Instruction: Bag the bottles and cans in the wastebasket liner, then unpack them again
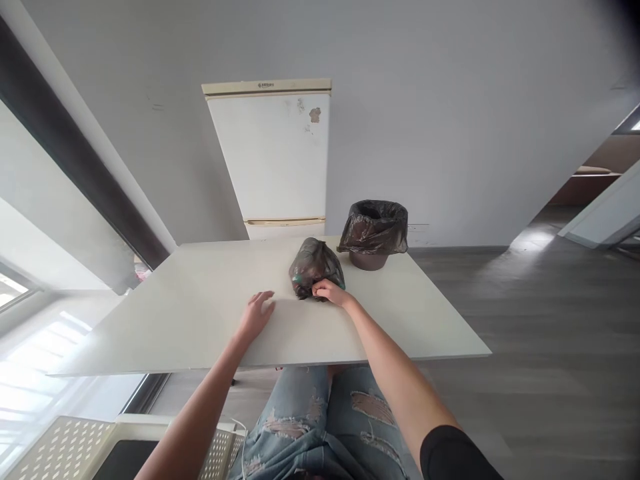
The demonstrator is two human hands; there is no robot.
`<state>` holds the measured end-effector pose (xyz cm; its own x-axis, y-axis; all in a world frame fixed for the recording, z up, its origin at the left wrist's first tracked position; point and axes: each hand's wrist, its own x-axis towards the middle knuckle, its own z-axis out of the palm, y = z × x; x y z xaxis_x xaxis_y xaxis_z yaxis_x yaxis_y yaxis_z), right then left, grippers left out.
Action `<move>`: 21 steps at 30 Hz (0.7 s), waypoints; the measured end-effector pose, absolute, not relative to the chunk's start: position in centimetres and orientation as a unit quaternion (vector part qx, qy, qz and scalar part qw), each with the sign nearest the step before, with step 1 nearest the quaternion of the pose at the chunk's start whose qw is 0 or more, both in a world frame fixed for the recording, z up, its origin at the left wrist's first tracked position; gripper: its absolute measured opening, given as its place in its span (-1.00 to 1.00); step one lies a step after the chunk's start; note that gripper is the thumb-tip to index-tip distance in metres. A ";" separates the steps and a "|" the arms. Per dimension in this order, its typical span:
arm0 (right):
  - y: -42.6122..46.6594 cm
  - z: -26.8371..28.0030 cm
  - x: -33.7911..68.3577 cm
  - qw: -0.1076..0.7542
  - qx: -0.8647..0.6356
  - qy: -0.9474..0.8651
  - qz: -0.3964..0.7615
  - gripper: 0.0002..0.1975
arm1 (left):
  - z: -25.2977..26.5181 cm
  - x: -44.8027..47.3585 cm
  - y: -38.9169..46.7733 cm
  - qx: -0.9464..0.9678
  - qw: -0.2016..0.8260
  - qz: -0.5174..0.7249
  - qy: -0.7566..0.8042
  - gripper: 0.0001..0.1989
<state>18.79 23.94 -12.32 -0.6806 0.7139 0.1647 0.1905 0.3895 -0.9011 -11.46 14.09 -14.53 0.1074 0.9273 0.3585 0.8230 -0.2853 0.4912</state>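
A filled dark plastic garbage bag [316, 261] lies on the white table [210, 313], a bit of green showing through its thin film. My right hand [330, 291] is closed on the gathered near end of this bag. To the left of the bag, my left hand [257, 315] rests on or just above the tabletop, fingers apart and holding nothing. Behind and right of the bag stands a brown trash can [369, 261], lined with a dark bag [375, 230] folded over its rim.
A white refrigerator [275, 153] stands beyond the table's far edge, against the grey wall [425, 120]. At lower left is a cream perforated plastic piece [65, 447] beside my legs. Grey wooden floor [545, 347] runs along the right.
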 end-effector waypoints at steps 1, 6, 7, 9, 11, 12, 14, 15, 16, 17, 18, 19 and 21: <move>24.3 -12.3 18.6 0.278 -0.283 -0.784 0.477 -0.81 | -14.4 -9.9 14.8 0.748 0.105 0.326 0.569 -0.59; 26.0 -12.8 18.5 0.357 -0.310 -0.753 0.457 -0.85 | -14.0 -4.4 19.1 0.734 0.084 0.371 0.562 -0.61; 26.2 -13.1 18.6 0.383 -0.327 -0.742 0.443 -0.84 | -14.0 -4.1 19.7 0.734 0.068 0.373 0.563 -0.75; 26.7 -13.5 18.9 0.427 -0.364 -0.720 0.408 -0.85 | -14.0 -4.1 20.3 0.739 0.046 0.376 0.557 -0.90; 26.9 -13.8 19.1 0.459 -0.396 -0.703 0.372 -0.86 | -13.9 -4.4 20.2 0.738 0.038 0.384 0.554 -0.83; 26.9 -13.9 19.1 0.469 -0.409 -0.698 0.355 -0.86 | -13.9 -4.6 20.0 0.734 0.038 0.390 0.555 -0.80; 26.9 -14.0 19.2 0.478 -0.424 -0.695 0.331 -0.84 | -13.8 -4.7 19.6 0.722 0.040 0.401 0.562 -0.76; 26.8 -14.1 19.2 0.477 -0.428 -0.696 0.325 -0.83 | -13.7 -4.7 19.4 0.716 0.040 0.407 0.566 -0.75; 26.6 -14.1 19.2 0.475 -0.430 -0.697 0.323 -0.82 | -13.7 -4.7 19.3 0.710 0.040 0.414 0.568 -0.76; 26.5 -14.2 19.3 0.470 -0.433 -0.700 0.319 -0.79 | -13.7 -4.6 19.2 0.707 0.040 0.421 0.567 -0.77; 26.4 -14.3 19.3 0.462 -0.440 -0.706 0.307 -0.76 | -13.7 -4.5 19.2 0.705 0.041 0.428 0.564 -0.78; 26.3 -14.5 19.3 0.452 -0.449 -0.716 0.286 -0.73 | -13.7 -4.5 19.2 0.704 0.041 0.436 0.559 -0.78; 26.2 -14.8 19.3 0.429 -0.457 -0.745 0.229 -0.67 | -13.7 -4.4 19.2 0.702 0.040 0.452 0.549 -0.80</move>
<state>19.31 26.19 -14.78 -0.2143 0.8769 0.4303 0.4842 0.4780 -0.7329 -4.38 19.21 -13.69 -0.0117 0.8070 0.5905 0.7337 -0.3943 0.5534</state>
